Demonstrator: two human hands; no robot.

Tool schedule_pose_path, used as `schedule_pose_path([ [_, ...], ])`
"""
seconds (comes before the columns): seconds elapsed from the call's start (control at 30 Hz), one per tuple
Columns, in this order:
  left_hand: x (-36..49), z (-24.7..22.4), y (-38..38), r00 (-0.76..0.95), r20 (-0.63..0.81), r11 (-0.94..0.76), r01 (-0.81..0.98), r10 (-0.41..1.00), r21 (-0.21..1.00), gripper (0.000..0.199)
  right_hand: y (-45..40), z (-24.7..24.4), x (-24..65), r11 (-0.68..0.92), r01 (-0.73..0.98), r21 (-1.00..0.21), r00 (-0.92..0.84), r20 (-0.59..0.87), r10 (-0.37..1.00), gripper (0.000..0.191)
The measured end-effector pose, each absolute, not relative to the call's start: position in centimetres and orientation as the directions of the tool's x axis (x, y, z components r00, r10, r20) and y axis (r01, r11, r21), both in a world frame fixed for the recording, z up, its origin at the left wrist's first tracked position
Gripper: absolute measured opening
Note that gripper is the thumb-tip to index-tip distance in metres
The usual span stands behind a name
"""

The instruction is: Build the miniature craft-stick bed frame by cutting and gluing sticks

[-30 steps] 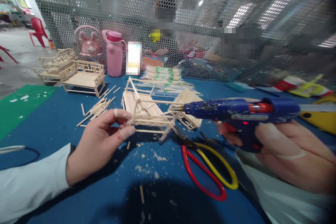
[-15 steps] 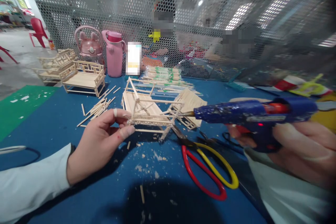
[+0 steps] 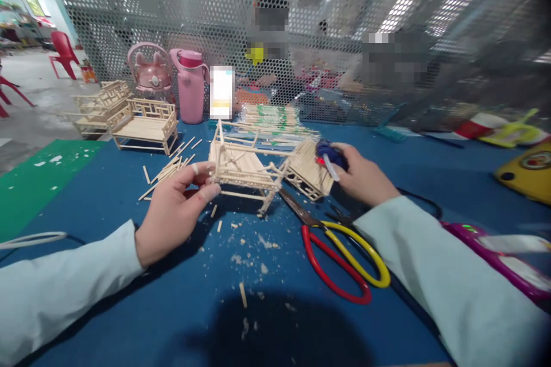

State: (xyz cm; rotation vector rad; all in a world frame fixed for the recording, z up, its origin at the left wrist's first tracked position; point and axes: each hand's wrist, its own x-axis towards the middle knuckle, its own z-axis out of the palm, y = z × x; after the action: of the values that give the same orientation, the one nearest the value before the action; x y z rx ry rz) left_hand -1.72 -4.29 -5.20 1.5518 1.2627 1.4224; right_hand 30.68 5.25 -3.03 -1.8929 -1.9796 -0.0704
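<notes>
Between the thumb and fingers of my left hand is the left corner of a small wooden-stick bench frame, tilted on the blue table. My right hand grips a blue glue gun, its back end with a pale glue stick facing me; the nozzle is hidden. Just beneath and left of the gun lies a second stick-built piece, a slatted panel with a latticed edge. Scissors with one red and one yellow handle lie in front, blades pointing at the bench frame.
Loose sticks lie left of the frame. Finished miniature benches stand at the back left, near a pink bottle and a lit phone screen. Bundled sticks lie by the mesh partition. A purple object sits at right.
My right hand has carried the glue gun away from me and left, turning its nozzle away, to above the slatted panel. My left hand keeps its hold on the bench frame.
</notes>
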Motion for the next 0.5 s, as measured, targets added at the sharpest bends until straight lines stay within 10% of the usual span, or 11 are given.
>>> schedule_pose_path([
  [0.13, -2.0, -5.4, -2.9, -0.053, 0.319, -0.301, 0.212, 0.946, 0.93, 0.026, 2.2, -0.9, 29.6, 0.103, 0.968, -0.228, 0.027, 0.505, 0.863, 0.067],
  [0.23, -2.0, -5.8, -2.3, -0.046, 0.328, -0.307, 0.253, 0.944, 0.918, 0.025, -2.0, 0.3, 26.3, 0.362, 0.927, -0.101, -0.218, 0.642, 0.735, 0.028],
  [0.33, -1.9, -6.1, -2.1, 0.006, 0.35, -0.336, 0.29, 0.937, 0.896, 0.022, -5.2, -0.3, 21.8, 0.812, 0.581, -0.054, -0.745, 0.367, 0.557, 0.022],
  [0.5, -2.0, -6.6, -2.1, 0.052, 0.376, -0.372, 0.318, 0.925, 0.872, 0.02, -5.3, -2.7, 16.4, 0.831, 0.549, 0.092, -0.835, 0.109, 0.54, 0.025],
])
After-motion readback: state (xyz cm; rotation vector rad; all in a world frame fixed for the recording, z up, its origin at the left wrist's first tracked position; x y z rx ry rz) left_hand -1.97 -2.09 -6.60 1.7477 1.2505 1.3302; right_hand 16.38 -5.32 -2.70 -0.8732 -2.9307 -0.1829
